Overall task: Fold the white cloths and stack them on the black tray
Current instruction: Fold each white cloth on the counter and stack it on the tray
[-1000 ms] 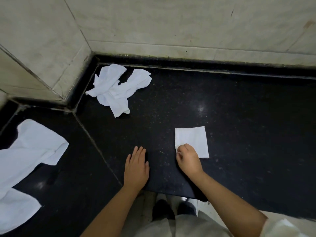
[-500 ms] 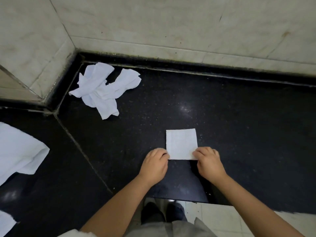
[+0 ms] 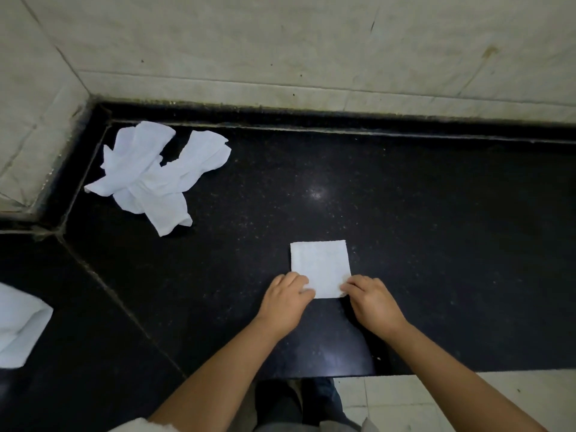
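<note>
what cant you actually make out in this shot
Head view only:
- Near corners of the folded cloth: covered by the left hand and right hand.
- Each grip: fingertips hidden, so pinching or pressing is unclear.
- Cloth at left edge: cut off by the frame.
- Black tray: not identifiable.
- Crumpled pile: cloth count unclear.

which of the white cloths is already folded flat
The small square cloth between the left hand and right hand. The crumpled pile by the corner and cloth at the left edge lie loose.
</note>
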